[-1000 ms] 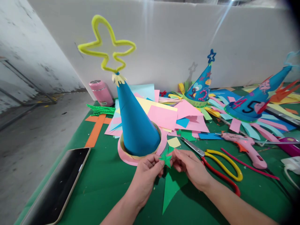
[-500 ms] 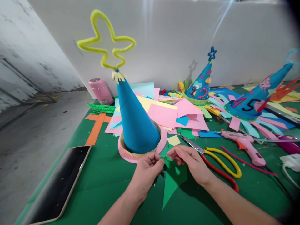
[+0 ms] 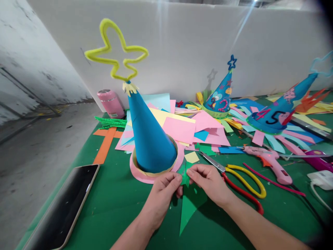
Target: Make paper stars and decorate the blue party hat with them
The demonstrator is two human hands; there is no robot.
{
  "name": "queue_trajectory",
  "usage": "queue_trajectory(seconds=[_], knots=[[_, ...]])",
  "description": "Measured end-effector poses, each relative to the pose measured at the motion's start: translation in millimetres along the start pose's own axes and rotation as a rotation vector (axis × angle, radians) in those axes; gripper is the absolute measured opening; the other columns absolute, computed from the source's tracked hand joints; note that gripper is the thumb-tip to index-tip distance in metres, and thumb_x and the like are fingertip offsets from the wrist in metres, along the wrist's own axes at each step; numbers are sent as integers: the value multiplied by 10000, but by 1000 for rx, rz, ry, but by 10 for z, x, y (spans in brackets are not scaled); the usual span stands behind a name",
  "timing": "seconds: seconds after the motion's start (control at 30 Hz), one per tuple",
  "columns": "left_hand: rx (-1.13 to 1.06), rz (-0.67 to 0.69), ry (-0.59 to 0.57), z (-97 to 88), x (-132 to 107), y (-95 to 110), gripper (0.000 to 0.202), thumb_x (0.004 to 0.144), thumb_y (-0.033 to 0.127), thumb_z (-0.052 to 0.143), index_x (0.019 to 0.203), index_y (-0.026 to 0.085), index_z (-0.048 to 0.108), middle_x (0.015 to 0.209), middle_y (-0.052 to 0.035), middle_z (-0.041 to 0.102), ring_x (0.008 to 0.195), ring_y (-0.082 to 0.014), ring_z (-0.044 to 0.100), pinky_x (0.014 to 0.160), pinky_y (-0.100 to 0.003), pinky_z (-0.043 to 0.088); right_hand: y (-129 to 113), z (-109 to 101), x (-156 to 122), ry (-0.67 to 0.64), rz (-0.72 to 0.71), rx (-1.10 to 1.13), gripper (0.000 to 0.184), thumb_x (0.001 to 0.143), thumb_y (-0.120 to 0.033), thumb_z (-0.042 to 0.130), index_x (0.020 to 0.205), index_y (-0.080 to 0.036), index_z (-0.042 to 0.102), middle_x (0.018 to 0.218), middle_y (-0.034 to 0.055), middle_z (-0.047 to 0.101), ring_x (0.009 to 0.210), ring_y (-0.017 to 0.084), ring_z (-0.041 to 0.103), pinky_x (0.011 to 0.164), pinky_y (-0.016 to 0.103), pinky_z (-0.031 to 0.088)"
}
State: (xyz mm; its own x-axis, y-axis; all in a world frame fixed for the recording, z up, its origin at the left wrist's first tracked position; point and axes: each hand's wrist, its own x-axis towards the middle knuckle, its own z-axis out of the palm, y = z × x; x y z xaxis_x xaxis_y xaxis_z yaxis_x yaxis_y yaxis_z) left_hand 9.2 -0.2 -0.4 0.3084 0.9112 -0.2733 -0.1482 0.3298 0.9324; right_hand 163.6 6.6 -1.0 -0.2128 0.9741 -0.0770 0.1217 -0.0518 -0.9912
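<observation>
Between my two hands is a small green paper star (image 3: 185,177), its points partly covered by fingertips. My left hand (image 3: 166,187) is closed in a pinch on its left side, and my right hand (image 3: 208,182) pinches its right side. Beneath them lies a larger piece of green paper (image 3: 187,213) with a pointed lower end. Just beyond my left hand stands a blue paper cone hat (image 3: 153,142) with a pink brim (image 3: 135,170) and a yellow pipe-cleaner shape (image 3: 125,62) on its tip. Scissors (image 3: 221,168) with yellow and red handles rest right of my right hand.
A phone (image 3: 65,208) lies at the left edge of the green table (image 3: 104,215). Coloured paper (image 3: 179,128) and a pink bottle (image 3: 111,103) are behind the cone. A pink glue gun (image 3: 270,161) and two decorated hats (image 3: 218,97) stand to the right.
My right hand has come in from beside the star and now pinches its right side. My left hand keeps its pinch. The whole view has shifted slightly.
</observation>
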Motion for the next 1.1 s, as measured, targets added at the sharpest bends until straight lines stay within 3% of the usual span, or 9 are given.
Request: queue_trajectory(seconds=[0.13,0.3,0.53,0.7,0.93,1.1], knots=[[65,30,58,30,-16,6,201,697,331,632,639,142,596,510,33,497,500,-85,417,489,-204,314,-37,27,-35,24,-86,-116,266,807,-331,513,615,-151,553,554,-25,475,533,94,403,485,205,320],[83,18,136,60,-28,16,211,682,301,638,579,135,557,457,42,481,448,-73,399,454,-195,287,-34,32,-28,38,-79,-157,283,795,-347,526,585,-159,499,534,-38,438,512,89,379,466,205,305],[-24,30,201,35,5,1,219,658,286,656,558,149,517,440,54,461,425,-69,385,433,-191,280,74,-19,44,126,-86,-35,344,860,-408,404,632,-163,482,575,-29,445,503,86,378,455,204,296],[47,62,193,41,7,-19,234,654,329,657,575,141,542,432,54,467,413,-68,384,431,-191,280,40,74,-2,-41,-142,-7,199,819,-347,495,740,-165,516,621,-34,438,555,94,391,494,202,324],[37,53,140,80,-20,-19,203,636,310,674,634,124,593,481,35,499,454,-78,419,459,-197,316,29,104,-31,32,-218,-84,193,806,-266,504,648,-157,522,570,-35,460,542,94,408,504,204,339],[158,73,84,66,-21,-51,204,671,296,634,592,117,575,467,36,471,457,-76,393,455,-199,292,-3,103,-52,46,-256,-165,148,768,-243,549,652,-152,533,611,-18,488,551,95,417,495,203,330]])
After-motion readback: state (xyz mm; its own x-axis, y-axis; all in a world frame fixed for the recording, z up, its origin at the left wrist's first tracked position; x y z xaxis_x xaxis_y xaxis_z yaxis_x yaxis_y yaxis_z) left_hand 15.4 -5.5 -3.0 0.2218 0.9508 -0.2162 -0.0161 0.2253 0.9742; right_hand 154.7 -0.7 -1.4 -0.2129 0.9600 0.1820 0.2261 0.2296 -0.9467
